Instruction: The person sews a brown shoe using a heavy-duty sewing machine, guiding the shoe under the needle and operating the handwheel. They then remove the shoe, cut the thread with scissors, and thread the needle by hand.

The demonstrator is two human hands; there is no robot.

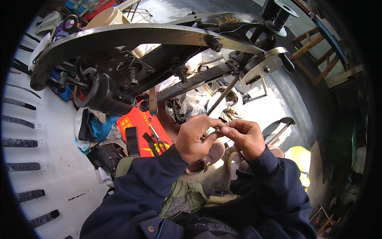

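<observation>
My left hand (195, 135) and my right hand (246, 138) meet in front of me, fingertips together. Both are closed in a pinch. Whatever lies between the fingers is too small to make out. Just beyond them stands a black hand-cranked sewing machine (159, 59) with a long curved metal bar. A handwheel (262, 69) is on its right, and a spool of dark thread (280, 18) sits at the top right. Below my hands a brown shoe (215, 153) partly shows.
Scissors (158, 139) lie on a red box (147, 121) at my left, beside bundled cloth (99, 127). Clear plastic bags (193, 103) are heaped under the machine. Dark strips (20, 142) line a white surface at far left. A wooden frame (324, 59) stands far right.
</observation>
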